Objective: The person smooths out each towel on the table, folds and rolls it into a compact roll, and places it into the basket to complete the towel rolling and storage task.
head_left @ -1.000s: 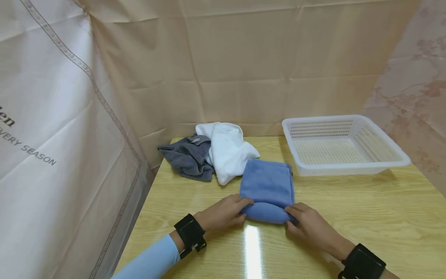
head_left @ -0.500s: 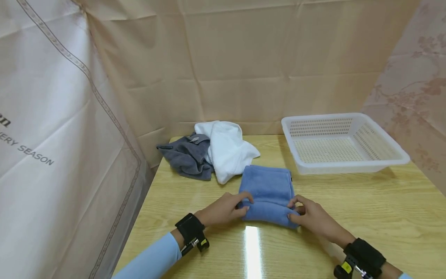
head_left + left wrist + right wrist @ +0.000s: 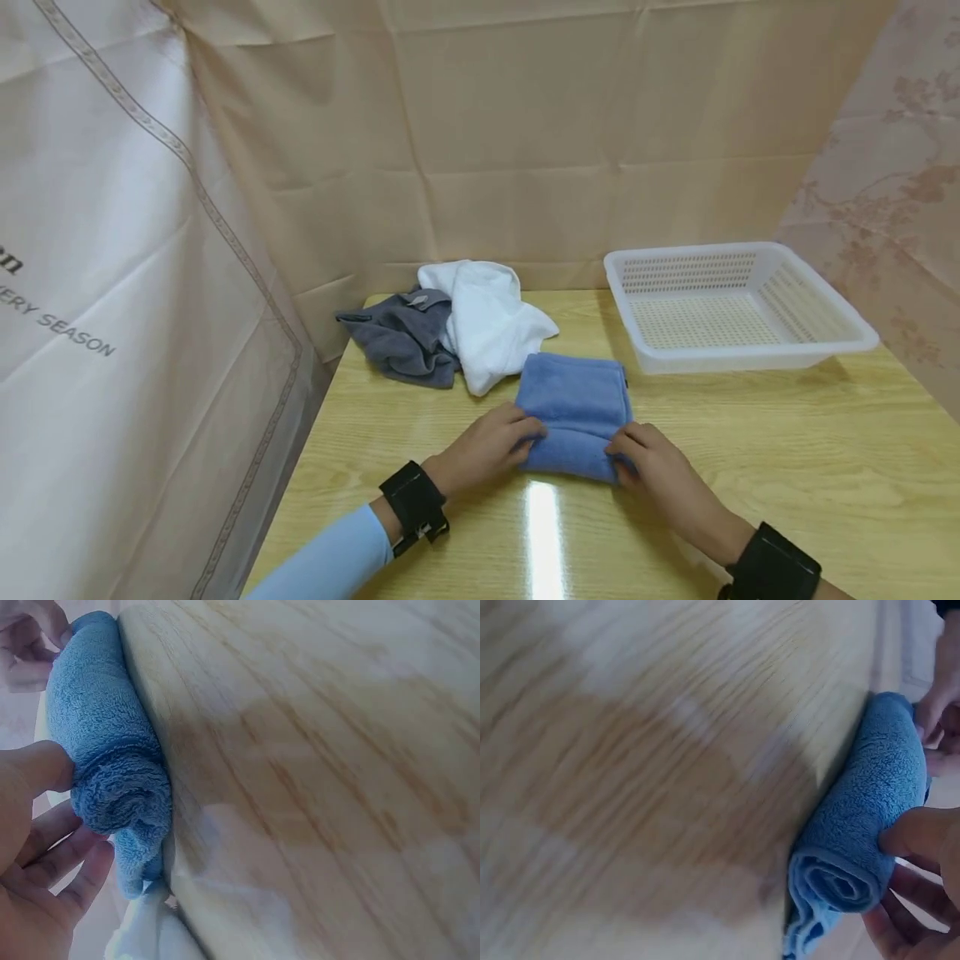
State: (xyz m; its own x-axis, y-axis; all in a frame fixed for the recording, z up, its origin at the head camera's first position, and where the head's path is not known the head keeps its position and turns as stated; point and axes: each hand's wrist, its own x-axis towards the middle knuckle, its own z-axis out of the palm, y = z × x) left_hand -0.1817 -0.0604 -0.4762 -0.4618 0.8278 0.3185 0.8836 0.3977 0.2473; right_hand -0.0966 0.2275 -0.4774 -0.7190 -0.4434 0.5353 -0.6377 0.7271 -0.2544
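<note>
A blue towel lies on the table, its far part flat and folded, its near edge turned into a thick roll. At the left end of that roll, my left hand holds it between thumb and fingers. My right hand grips the right end the same way. Spiral layers show at the end of the rolled towel in the right wrist view. From the left wrist, the blue towel appears with the left thumb on top and fingers beneath its end.
Behind the blue towel lie a crumpled white towel and a crumpled dark grey towel. A white perforated plastic basket stands at the back right of the wooden table. Cloth sheets hang behind and beside the table.
The towel's flat part has become shorter, its far edge slightly nearer. Both hands loosened their fingers on the roll half a second ago and have closed on its ends again.
</note>
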